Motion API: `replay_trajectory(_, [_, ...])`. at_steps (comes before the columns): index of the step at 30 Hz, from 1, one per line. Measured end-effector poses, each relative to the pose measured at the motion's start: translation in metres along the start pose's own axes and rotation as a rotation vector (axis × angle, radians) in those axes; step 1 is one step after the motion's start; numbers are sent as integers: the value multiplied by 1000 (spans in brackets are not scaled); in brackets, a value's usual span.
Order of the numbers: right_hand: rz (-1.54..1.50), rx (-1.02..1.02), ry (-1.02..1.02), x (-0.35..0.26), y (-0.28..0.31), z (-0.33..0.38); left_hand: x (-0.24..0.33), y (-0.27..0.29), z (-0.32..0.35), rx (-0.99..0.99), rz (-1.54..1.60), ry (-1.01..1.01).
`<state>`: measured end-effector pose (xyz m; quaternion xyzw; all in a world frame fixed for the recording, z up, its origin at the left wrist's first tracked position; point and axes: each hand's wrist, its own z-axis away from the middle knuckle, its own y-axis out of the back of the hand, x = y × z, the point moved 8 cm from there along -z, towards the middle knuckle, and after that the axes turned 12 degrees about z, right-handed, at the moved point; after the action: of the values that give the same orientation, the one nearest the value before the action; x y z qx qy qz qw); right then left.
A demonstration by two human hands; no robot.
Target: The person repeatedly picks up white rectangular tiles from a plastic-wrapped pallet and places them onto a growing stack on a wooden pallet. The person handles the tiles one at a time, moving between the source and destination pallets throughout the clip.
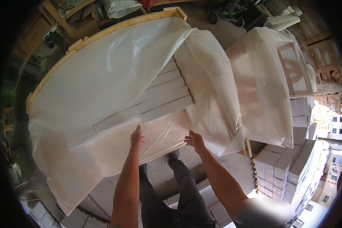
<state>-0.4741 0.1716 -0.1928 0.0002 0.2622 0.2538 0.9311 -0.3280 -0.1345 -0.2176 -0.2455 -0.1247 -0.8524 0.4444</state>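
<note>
Translucent white plastic sheet [114,72] covers a big stack of flat white boxes [164,91] inside a crate of pale wood [102,32]. In the head view both bare hands reach forward to the near edge of this stack. The left hand [136,138] lies flat on the plastic, fingers together and stretched, pressing on the sheet and not gripping it. The right hand [195,140] is just to the right of it, fingers a little spread and bent, touching the plastic where it falls over the front of the stack (I cannot tell if it pinches the film or only rests on it). Directly beyond the left hand the sheet is folded back and the rows of boxes lie open to see. Far to the right of the right hand stands a second wrapped stack [262,83], and below it more white boxes [281,163] are piled. Under the forearms are the person's dark trousers [178,197].
</note>
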Motion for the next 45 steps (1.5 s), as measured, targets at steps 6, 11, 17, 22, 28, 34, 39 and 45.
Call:
replay_trajectory(6, [-6, -33, 28, -29, -6, -52, 28, -46, -76, 91, -57, 1])
replay_trajectory(11, [-84, 7, 65, -43, -4, -78, 17, -46, -109, 183, -152, -310])
replay_trajectory(17, [-231, 152, 27, -62, 11, -104, -11, -48, -106, 160, -314, -258])
replay_trajectory(22, [-324, 118, -6, -78, -5, -104, -72, -31, -94, -68, 6, -209])
replay_trajectory(28, [-390, 405, -64, -8, 33, -126, -99, -63, -39, -127, 607, 361])
replay_trajectory(34, [-465, 470, -174, 48, 22, -90, -140, -38, -71, -175, 400, 532])
replay_trajectory(39, [-618, 309, -171, 91, -24, -44, -93, -29, -80, -344, 312, 674])
replay_trajectory(45, [-675, -36, -523, 133, -9, -41, -102, -20, -87, -320, 297, 546])
